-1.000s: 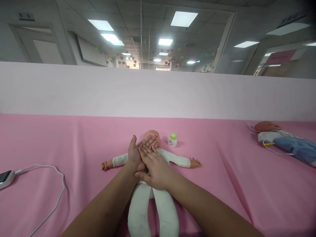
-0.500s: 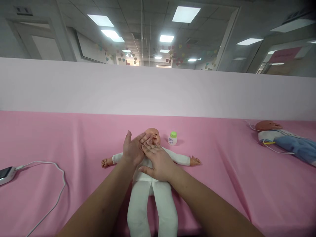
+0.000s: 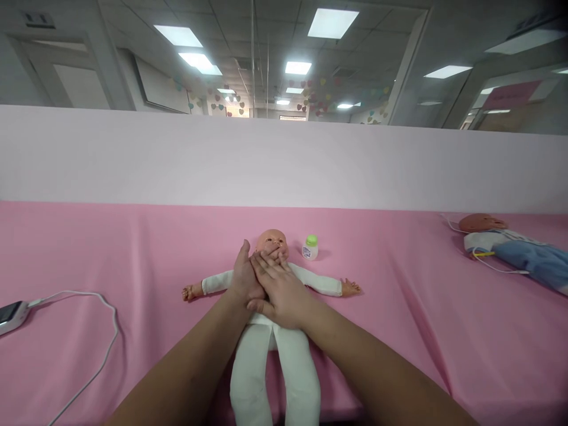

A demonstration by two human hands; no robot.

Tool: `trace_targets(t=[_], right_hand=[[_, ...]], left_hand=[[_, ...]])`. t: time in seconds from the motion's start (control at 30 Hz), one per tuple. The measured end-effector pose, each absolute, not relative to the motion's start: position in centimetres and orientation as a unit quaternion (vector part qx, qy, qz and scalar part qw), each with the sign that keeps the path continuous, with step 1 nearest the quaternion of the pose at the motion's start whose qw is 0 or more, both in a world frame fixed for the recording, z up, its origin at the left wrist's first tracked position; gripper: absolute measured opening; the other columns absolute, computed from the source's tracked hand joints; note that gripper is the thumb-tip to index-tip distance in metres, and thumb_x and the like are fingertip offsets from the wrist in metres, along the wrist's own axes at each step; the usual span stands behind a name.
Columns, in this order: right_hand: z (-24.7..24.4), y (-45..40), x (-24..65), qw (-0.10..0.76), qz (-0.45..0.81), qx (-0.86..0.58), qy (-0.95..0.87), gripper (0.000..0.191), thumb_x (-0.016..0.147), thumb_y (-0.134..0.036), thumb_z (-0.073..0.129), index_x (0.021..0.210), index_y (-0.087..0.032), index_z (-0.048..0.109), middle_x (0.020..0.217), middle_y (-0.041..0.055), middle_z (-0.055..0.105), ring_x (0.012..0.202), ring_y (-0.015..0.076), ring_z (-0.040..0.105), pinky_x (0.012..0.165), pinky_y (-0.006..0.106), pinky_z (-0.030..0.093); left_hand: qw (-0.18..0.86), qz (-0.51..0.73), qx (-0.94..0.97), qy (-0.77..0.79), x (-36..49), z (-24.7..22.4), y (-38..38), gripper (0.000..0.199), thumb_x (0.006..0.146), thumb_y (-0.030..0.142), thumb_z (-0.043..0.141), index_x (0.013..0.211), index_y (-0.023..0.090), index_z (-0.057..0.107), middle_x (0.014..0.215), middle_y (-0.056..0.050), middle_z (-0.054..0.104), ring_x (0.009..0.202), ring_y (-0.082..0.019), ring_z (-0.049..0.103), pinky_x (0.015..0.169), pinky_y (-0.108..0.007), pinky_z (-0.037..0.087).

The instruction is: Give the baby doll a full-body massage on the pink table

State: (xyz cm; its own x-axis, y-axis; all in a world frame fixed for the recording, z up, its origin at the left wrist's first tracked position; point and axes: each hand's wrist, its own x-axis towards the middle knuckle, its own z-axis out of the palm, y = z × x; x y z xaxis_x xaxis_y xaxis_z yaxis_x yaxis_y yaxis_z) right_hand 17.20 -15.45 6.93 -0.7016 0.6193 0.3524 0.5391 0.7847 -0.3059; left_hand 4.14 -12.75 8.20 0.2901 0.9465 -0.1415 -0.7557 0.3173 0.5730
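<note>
A baby doll with a white cloth body lies on its back, arms spread and head away from me. Over its chest, my left hand is held palm up with the fingers stretched out. My right hand lies palm down across the left palm and fingers, its own fingers straight. Both hands hide the doll's chest and part of its chin. Whether they touch the doll I cannot tell. Just right of the doll's head stands a small clear bottle with a green cap.
The surface has a pink cover. A second doll in blue and white, with thin tubing, lies at the far right. At the left is a white device with a cable. A white low wall runs behind, below glass.
My left hand has shifted right and toward me, sliding further under the right hand. More of the doll's face shows now. My right hand has barely moved.
</note>
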Motion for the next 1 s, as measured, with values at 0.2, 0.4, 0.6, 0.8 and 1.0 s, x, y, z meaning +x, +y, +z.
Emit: trace_targets(t=[0.2, 0.4, 0.6, 0.8, 1.0], right_hand=[[7.6, -13.6, 19.5, 0.183, 0.091, -0.419, -0.885, 0.091, 0.102, -0.070, 0.044, 0.168, -0.013, 0.020, 0.174, 0.0135, 0.015, 0.163, 0.0322, 0.009, 0.132, 0.059, 0.001], [8.2, -17.2, 23.8, 0.170, 0.209, -0.378, -0.886, 0.071, 0.105, -0.061, 0.047, 0.164, -0.023, 0.037, 0.170, 0.0105, 0.033, 0.159, 0.0312, 0.030, 0.130, 0.055, 0.025], [6.7, -21.9, 24.0, 0.196, 0.299, -0.210, -0.910, 0.045, 0.104, -0.044, 0.058, 0.146, -0.031, 0.063, 0.155, 0.0058, 0.057, 0.154, 0.0280, 0.040, 0.130, 0.055, 0.020], [7.0, -19.2, 22.3, 0.129, 0.251, -0.249, -0.927, 0.095, 0.089, -0.075, 0.066, 0.165, -0.025, 0.035, 0.169, 0.0117, 0.034, 0.160, 0.0365, 0.024, 0.131, 0.061, 0.008], [6.2, -15.3, 22.6, 0.112, 0.185, -0.316, -0.924, 0.089, 0.098, -0.076, 0.047, 0.167, -0.022, 0.029, 0.173, 0.0108, 0.025, 0.162, 0.0326, 0.017, 0.132, 0.055, 0.012]], left_hand=[[0.735, 0.520, 0.323, 0.291, 4.0, 7.8, -12.8, 0.075, 0.102, 0.070, 0.036, 0.137, 0.010, 0.063, 0.148, -0.022, 0.061, 0.141, -0.032, 0.057, 0.124, -0.047, 0.039], [0.379, 0.469, 0.642, 0.474, -0.3, 5.0, -14.9, 0.056, 0.103, 0.054, 0.050, 0.149, 0.023, 0.059, 0.159, -0.009, 0.054, 0.152, -0.031, 0.042, 0.130, -0.050, 0.026], [0.190, 0.273, 0.773, 0.541, -2.9, 2.8, -15.4, 0.069, 0.106, 0.049, 0.033, 0.161, 0.007, 0.040, 0.165, -0.015, 0.042, 0.154, -0.030, 0.039, 0.129, -0.050, 0.028], [0.173, 0.250, 0.789, 0.534, -2.9, 2.1, -14.6, 0.069, 0.105, 0.047, 0.034, 0.160, 0.006, 0.042, 0.165, -0.016, 0.041, 0.154, -0.030, 0.039, 0.129, -0.049, 0.029], [0.247, 0.319, 0.751, 0.522, -3.2, 1.7, -14.9, 0.068, 0.102, 0.055, 0.048, 0.156, 0.015, 0.051, 0.164, -0.013, 0.044, 0.155, -0.029, 0.038, 0.130, -0.046, 0.022]])
